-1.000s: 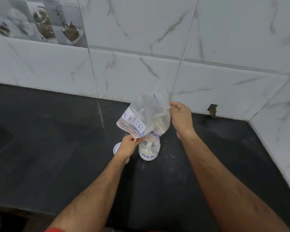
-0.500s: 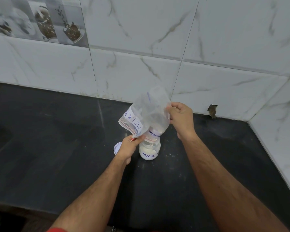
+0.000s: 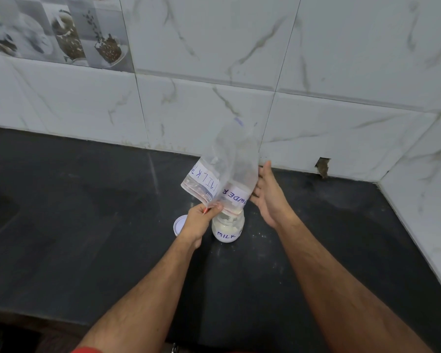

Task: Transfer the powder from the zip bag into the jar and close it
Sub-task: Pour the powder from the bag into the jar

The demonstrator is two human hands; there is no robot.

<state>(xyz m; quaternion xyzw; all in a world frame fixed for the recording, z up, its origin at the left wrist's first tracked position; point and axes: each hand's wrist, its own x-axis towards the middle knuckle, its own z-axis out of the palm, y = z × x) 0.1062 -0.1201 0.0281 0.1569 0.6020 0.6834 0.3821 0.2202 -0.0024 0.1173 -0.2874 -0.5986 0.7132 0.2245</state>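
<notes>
Head view, reading from the left: I see a dark surface (image 3: pixel 74 212) running along a white marbled tile wall (image 3: pixel 341 59), with one picture tile of cups at the far left. A white lid (image 3: pixel 178 224) lies flat on the surface, partly hidden behind my left hand (image 3: pixel 198 220). That hand pinches the lower zip edge of the zip bag (image 3: pixel 229 174), thumb and fingers curled on the plastic. The bag is turned mouth down, its clear body rising toward the wall and its handwritten label upside down. Its mouth sits right over the open jar (image 3: pixel 228 229), which stands upright on the surface, marked MILK, with white powder (image 3: pixel 225 226) inside. Just right of the bag, my right hand (image 3: pixel 267 194) is released, fingers straight, lying against the bag's side. Specks of powder dot the surface near the jar.
</notes>
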